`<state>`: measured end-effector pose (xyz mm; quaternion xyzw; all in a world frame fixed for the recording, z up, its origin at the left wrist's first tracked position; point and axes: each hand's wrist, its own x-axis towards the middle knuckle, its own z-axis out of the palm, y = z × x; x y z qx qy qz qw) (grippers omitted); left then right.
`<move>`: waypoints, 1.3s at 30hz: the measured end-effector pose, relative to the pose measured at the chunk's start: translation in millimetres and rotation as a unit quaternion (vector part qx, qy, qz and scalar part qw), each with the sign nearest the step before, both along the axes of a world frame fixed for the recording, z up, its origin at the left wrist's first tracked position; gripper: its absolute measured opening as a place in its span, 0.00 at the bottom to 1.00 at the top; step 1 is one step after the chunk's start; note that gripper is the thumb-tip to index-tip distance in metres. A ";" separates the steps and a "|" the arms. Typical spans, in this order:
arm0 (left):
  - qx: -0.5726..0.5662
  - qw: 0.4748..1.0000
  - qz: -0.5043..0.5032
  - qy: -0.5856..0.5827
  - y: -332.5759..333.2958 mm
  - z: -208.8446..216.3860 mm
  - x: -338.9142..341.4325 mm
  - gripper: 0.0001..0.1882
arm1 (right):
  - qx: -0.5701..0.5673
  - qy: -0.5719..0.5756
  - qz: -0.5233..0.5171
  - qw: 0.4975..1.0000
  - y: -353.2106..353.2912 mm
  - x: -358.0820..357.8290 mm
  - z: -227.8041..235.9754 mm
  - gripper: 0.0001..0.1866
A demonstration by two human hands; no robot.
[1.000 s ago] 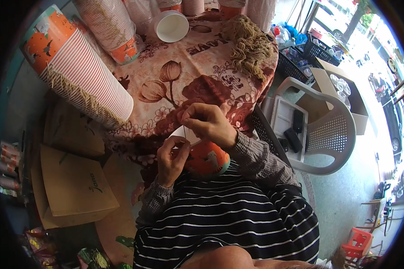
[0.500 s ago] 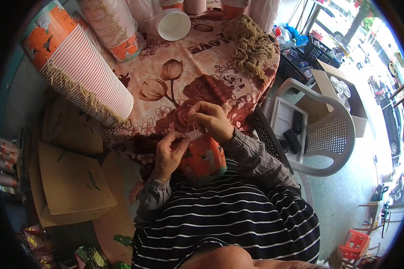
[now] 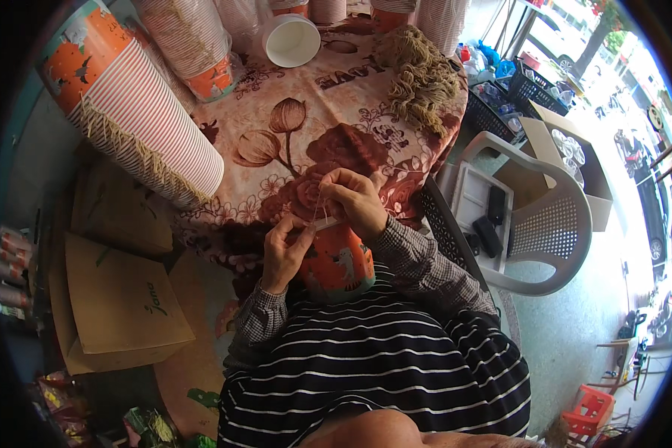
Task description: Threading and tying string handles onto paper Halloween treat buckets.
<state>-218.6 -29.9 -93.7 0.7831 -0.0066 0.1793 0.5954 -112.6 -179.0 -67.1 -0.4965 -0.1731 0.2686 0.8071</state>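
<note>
An orange paper bucket [image 3: 341,263] with printed dark and pale figures stands in my lap, its pale rim toward the table. Above that rim, my right hand [image 3: 353,200] pinches a thin light cord [image 3: 322,207] between thumb and fingertips. My left hand [image 3: 286,250] is closed at the rim's left side, its fingertips pinching the lower end of the cord. Most of the bucket's inside is hidden by my hands. To the left, a tall leaning stack of paper buckets [image 3: 153,112] has tan cord loops down its side.
A bundle of tan cords [image 3: 420,78] and a white-lined bucket [image 3: 292,41] lie on the flowered tablecloth [image 3: 231,179]. More wrapped stacks [image 3: 190,45] stand at the back. Cardboard boxes [image 3: 131,306] are at my left; a grey plastic chair [image 3: 552,216] stands at my right.
My right hand has shifted slightly, with the cord still between its fingers. The bucket has tilted a little, and its rim looks narrower now. Both hands stay at the rim.
</note>
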 end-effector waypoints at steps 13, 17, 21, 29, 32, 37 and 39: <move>0.036 0.998 0.028 -0.046 -5.9 -9.7 1.1 0.08 | 0.007 0.038 0.070 0.997 -5.3 14.3 -1.3 0.03; 0.055 0.997 0.033 -0.053 -6.4 -11.0 1.7 0.09 | 0.013 0.040 0.068 0.997 -6.0 14.9 -3.1 0.03; 0.053 0.997 0.039 -0.040 -6.8 -11.6 0.1 0.10 | 0.005 0.034 0.059 0.998 -6.1 14.8 -3.2 0.03; 0.063 0.996 0.047 -0.042 -8.2 -9.5 -1.5 0.10 | 0.013 0.040 0.068 0.997 -6.6 14.8 -1.8 0.03; 0.055 0.997 0.037 -0.030 -5.4 -8.5 -1.6 0.10 | 0.012 0.046 0.070 0.996 -6.3 15.6 -2.3 0.02; 0.052 0.998 0.020 -0.018 -6.3 -3.4 -1.0 0.09 | 0.015 0.053 0.062 0.997 -6.9 16.5 -7.0 0.02; 0.064 0.998 0.017 -0.024 -4.0 -1.7 -0.9 0.09 | 0.020 0.057 0.053 0.997 -4.9 13.3 -5.7 0.02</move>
